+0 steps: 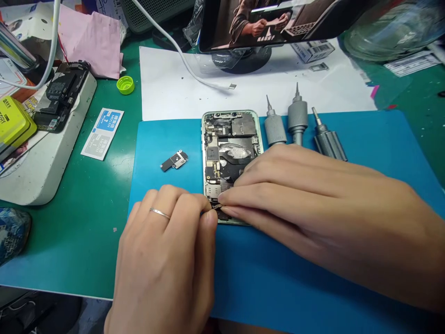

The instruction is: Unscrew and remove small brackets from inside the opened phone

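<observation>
An opened phone (229,139) lies face down on a blue mat (167,139), its boards and shields bare. My left hand (167,260), a ring on one finger, pinches a small dark part (218,207) at the phone's lower left corner. My right hand (313,204) lies across the phone's lower half, its fingertips meeting the same small part. The phone's bottom end is hidden under the fingers. A loose metal bracket (174,160) lies on the mat to the left of the phone.
Three grey screwdrivers (297,121) lie right of the phone's top. A second phone body (60,95) rests on a white pad at the left, beside a yellow box (12,123). A green cap (125,85), a wipe packet (103,133), white paper and a tablet on a stand lie behind.
</observation>
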Action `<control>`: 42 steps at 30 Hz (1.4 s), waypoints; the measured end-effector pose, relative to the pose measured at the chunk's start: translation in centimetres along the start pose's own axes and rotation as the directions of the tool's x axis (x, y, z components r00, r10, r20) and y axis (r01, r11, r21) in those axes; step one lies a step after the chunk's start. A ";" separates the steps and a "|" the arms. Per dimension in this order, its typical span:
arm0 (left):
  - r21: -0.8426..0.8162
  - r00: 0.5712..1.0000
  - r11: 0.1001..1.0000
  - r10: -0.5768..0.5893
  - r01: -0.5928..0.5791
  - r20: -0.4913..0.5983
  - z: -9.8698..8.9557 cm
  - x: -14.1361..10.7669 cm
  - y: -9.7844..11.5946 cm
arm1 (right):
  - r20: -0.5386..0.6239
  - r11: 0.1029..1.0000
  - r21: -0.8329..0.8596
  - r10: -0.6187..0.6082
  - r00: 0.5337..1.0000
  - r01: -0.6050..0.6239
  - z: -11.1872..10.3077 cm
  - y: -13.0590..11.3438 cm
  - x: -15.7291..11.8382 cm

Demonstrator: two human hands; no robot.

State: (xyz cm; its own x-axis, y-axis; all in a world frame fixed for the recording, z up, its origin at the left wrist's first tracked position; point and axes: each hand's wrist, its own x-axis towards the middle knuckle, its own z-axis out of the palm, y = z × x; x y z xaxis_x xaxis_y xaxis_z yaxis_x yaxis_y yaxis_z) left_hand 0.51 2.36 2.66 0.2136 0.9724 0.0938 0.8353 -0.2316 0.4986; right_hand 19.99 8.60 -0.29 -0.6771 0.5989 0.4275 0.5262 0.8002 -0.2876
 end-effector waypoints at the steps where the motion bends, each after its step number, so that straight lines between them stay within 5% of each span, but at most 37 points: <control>1: 0.001 1.000 1.000 -0.004 0.004 -0.009 0.0 0.0 -0.1 | 0.012 1.000 -0.002 -0.004 1.000 0.004 0.0 0.1 0.0; 22: 0.159 0.975 0.973 0.185 -0.165 -0.119 1.7 -1.5 -0.7 | 0.064 0.983 -0.183 -0.004 0.998 0.016 -0.7 -0.4 -0.6; 42: 0.196 0.968 0.953 0.246 -0.233 -0.043 1.6 -1.5 -2.0 | 0.037 1.000 0.021 0.003 0.999 -0.004 -0.5 0.1 0.4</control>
State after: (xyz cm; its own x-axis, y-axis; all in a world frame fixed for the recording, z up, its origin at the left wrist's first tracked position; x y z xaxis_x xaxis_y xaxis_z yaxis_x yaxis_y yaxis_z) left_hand -0.67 1.33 0.16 0.3903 0.8860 0.2506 0.8450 -0.4527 0.2846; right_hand 20.03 8.87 0.30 -0.6941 0.6019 0.3948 0.5175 0.7985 -0.3075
